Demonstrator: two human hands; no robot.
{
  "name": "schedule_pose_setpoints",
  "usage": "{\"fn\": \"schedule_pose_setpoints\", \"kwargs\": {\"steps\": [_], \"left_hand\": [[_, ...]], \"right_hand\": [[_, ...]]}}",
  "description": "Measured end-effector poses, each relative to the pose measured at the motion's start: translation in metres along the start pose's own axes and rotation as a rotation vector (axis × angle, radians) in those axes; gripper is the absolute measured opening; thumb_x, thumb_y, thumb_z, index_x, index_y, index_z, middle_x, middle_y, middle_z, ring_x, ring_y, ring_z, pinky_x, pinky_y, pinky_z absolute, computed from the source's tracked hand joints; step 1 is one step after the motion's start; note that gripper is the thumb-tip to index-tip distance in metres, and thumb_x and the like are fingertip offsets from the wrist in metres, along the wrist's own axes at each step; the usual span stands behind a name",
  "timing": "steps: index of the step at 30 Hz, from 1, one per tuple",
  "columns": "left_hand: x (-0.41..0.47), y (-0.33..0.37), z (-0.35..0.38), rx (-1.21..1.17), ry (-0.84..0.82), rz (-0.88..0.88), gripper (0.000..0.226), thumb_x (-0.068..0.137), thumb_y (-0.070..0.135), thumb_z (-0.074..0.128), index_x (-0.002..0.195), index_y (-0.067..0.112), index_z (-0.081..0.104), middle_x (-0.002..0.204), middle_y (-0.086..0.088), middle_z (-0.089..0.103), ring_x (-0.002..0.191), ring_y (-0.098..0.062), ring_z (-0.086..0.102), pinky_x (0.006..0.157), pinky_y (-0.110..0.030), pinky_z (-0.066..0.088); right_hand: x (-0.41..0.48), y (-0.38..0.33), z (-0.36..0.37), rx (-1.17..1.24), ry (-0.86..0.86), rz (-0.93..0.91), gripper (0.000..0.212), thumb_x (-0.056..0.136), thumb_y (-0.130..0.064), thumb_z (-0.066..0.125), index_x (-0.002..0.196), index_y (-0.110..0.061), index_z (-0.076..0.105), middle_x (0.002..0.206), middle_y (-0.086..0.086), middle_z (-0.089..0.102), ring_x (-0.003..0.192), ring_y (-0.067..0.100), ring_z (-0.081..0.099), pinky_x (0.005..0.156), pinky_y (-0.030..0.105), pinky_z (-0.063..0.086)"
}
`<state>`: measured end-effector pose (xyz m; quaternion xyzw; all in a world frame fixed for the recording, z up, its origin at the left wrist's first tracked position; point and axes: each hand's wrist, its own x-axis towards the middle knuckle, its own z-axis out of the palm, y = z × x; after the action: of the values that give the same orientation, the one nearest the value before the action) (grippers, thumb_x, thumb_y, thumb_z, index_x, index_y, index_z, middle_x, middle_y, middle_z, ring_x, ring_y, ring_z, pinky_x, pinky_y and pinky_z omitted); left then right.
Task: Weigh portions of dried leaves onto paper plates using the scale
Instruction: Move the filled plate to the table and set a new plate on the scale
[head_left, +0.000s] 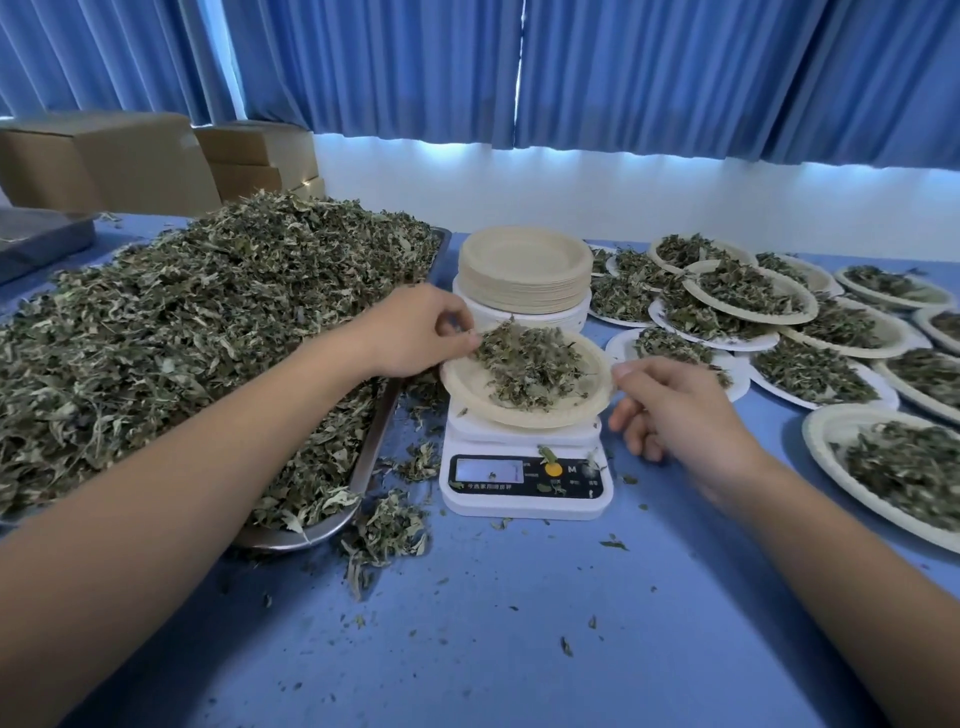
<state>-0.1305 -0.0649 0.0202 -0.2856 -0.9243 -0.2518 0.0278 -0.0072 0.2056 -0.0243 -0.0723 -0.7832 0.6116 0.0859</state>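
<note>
Head view. Blue-covered surface (519, 623); at its middle a white digital kitchen scale (524, 483), display too washed out to read, orange round button (552, 470) beside it, a few leaf scraps on the panel. On the scale's platform sits a beige round paper plate (464, 385), tilted slightly toward the camera, carrying a portion of dried green leaves (530, 364) heaped toward its far side. Left hand (415, 332) reaches in over the tray; its fingers (457, 332) bunched together, pinching the portion of dried green leaves at the plate's far-left rim. Right hand (675, 410) just beside the plate's right rim, thumb tip touching it; other fingers loosely curled, somewhat blurred. Cannot tell whether it grips the rim. Along the left edge, a large shallow metal tray (382, 431) holds a tall heap of dried green leaves (208, 322); loose spilled leaves (384, 525) lie on the surface at the tray's near corner. Just beyond the scale, a stack of empty beige paper plates (524, 270) rests on a lower stack of white plates (519, 314). Toward the right edge and far-right corner, many filled paper plates (753, 291), overlapping, each with leaves. Brown cardboard boxes (130, 156) at the far-left corner. Pleated blue curtains (623, 67) behind.
</note>
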Motion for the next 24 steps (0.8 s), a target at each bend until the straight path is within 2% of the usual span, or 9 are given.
{"fn": "schedule_pose_setpoints", "kwargs": {"steps": [3, 7, 8, 11, 12, 14, 18, 20, 24], "left_hand": [[0.002, 0.010, 0.001, -0.014, -0.045, -0.006, 0.023, 0.094, 0.037, 0.069, 0.111, 0.021, 0.071, 0.078, -0.004, 0.070, 0.065, -0.010, 0.059, 0.067, -0.029, 0.048], [0.011, 0.042, 0.003, -0.042, 0.043, -0.018, 0.027, 0.095, 0.027, 0.067, 0.120, 0.017, 0.071, 0.070, 0.013, 0.061, 0.061, 0.001, 0.055, 0.060, -0.020, 0.041], [0.016, 0.053, 0.005, -0.056, 0.058, -0.025, 0.027, 0.096, 0.025, 0.066, 0.121, 0.017, 0.071, 0.070, 0.016, 0.058, 0.058, 0.004, 0.054, 0.057, -0.017, 0.040], [0.032, 0.087, 0.017, -0.185, 0.046, -0.054, 0.025, 0.095, 0.019, 0.065, 0.119, 0.014, 0.072, 0.061, 0.015, 0.058, 0.040, -0.003, 0.051, 0.047, -0.017, 0.040], [0.038, 0.100, 0.022, -0.229, 0.024, -0.053, 0.025, 0.095, 0.017, 0.064, 0.118, 0.013, 0.072, 0.062, 0.010, 0.063, 0.041, -0.007, 0.051, 0.047, -0.020, 0.042], [0.048, 0.124, 0.033, -0.302, -0.043, -0.061, 0.024, 0.095, 0.014, 0.063, 0.117, 0.012, 0.071, 0.077, -0.007, 0.070, 0.051, -0.016, 0.051, 0.052, -0.024, 0.044], [0.079, 0.174, 0.067, -0.532, -0.156, -0.160, 0.022, 0.093, 0.004, 0.066, 0.115, 0.008, 0.070, 0.073, -0.001, 0.063, 0.048, -0.007, 0.053, 0.045, -0.021, 0.043], [0.100, 0.204, 0.085, -0.647, -0.181, -0.229, 0.020, 0.092, -0.001, 0.066, 0.111, 0.003, 0.069, 0.072, -0.004, 0.061, 0.043, -0.007, 0.050, 0.044, -0.021, 0.041], [0.138, 0.255, 0.116, -0.669, -0.217, -0.246, 0.018, 0.093, -0.006, 0.061, 0.110, -0.004, 0.067, 0.076, -0.010, 0.064, 0.042, -0.011, 0.051, 0.042, -0.023, 0.041]], "right_hand": [[-0.004, -0.007, 0.004, 0.093, -0.030, 0.079, 0.015, 0.099, -0.018, 0.065, 0.109, -0.008, 0.062, 0.057, 0.003, 0.065, 0.044, 0.017, 0.053, 0.039, 0.025, 0.037], [-0.005, -0.020, -0.008, 0.150, 0.065, 0.113, 0.015, 0.093, -0.008, 0.070, 0.106, -0.004, 0.064, 0.058, 0.004, 0.062, 0.042, 0.013, 0.053, 0.038, 0.024, 0.038], [-0.005, -0.021, -0.016, 0.128, 0.098, 0.111, 0.013, 0.091, -0.006, 0.072, 0.102, -0.003, 0.065, 0.056, 0.004, 0.060, 0.040, 0.013, 0.051, 0.038, 0.023, 0.038], [-0.006, -0.027, -0.047, 0.006, 0.216, 0.112, 0.018, 0.083, -0.001, 0.077, 0.094, -0.005, 0.065, 0.052, 0.006, 0.055, 0.035, 0.013, 0.043, 0.038, 0.023, 0.034], [-0.007, -0.028, -0.060, -0.035, 0.255, 0.114, 0.021, 0.082, -0.001, 0.078, 0.098, -0.005, 0.064, 0.056, 0.009, 0.055, 0.034, 0.013, 0.041, 0.038, 0.023, 0.034], [-0.008, -0.030, -0.089, -0.129, 0.318, 0.106, 0.025, 0.083, -0.004, 0.079, 0.103, -0.005, 0.065, 0.064, 0.010, 0.058, 0.036, 0.012, 0.042, 0.038, 0.024, 0.034], [-0.006, -0.031, -0.158, -0.329, 0.423, 0.071, 0.008, 0.090, -0.016, 0.076, 0.093, -0.013, 0.070, 0.068, 0.004, 0.063, 0.047, 0.015, 0.050, 0.050, 0.028, 0.043], [0.000, -0.027, -0.195, -0.349, 0.469, 0.092, 0.006, 0.095, -0.017, 0.071, 0.093, -0.011, 0.071, 0.065, 0.006, 0.064, 0.048, 0.016, 0.050, 0.051, 0.029, 0.046], [0.015, -0.015, -0.256, -0.357, 0.528, 0.180, 0.009, 0.097, -0.013, 0.068, 0.097, -0.005, 0.071, 0.040, 0.002, 0.053, 0.032, 0.013, 0.045, 0.035, 0.019, 0.039]]}}
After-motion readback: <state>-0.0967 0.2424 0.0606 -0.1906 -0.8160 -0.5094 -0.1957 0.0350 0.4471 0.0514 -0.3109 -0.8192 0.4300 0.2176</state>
